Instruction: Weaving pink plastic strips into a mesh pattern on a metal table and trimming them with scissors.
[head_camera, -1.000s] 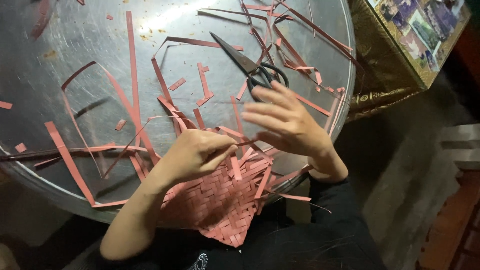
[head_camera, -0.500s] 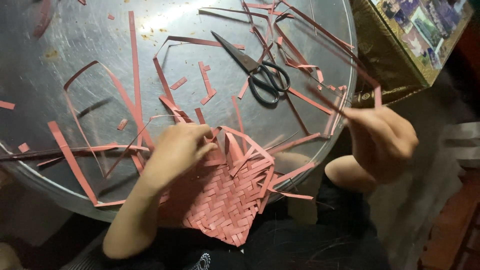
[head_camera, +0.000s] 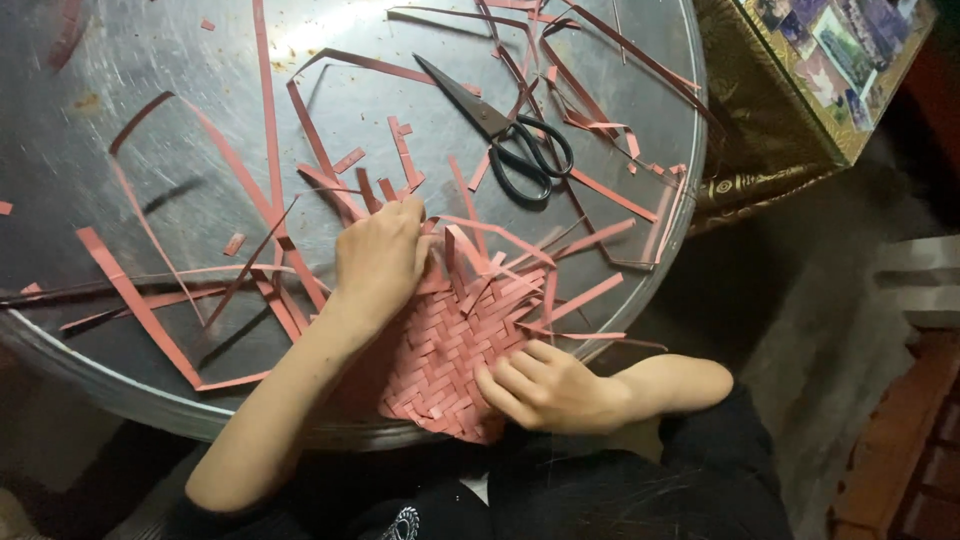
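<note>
1. A round metal tray (head_camera: 120, 60) fills most of the view, its surface dull, scratched and shiny in patches. Loose pink strips (head_camera: 268, 130) lie scattered over it, some long and curling, some short offcuts.
2. Black scissors (head_camera: 505, 135) lie shut on the tray beyond the hands, blades pointing to the upper left, with strips crossing around the loops of the handles.
3. To the upper right, off the tray, stands a box (head_camera: 800, 90) with a gold patterned side and a top covered in small pictures. The floor at right is dark; a brick edge shows at the lower right corner.
4. The mat (head_camera: 450, 360) is a flat piece woven from the same pink strips in a tight criss-cross pattern. It lies at the near rim of the tray, partly overhanging it toward the person. Unwoven ends fan out from its far and right edges.
5. The left hand (head_camera: 380, 260) rests palm down on the far left part of the mat, fingers loosely curled, pressing on the weave and the loose ends there. I cannot tell whether it pinches a strip.
6. The right hand (head_camera: 545, 385) lies at the near right edge of the mat, fingers (head_camera: 500, 385) half bent with tips on the weave, gripping nothing that shows.
7. Nothing lies over the mat except the two hands.
</note>
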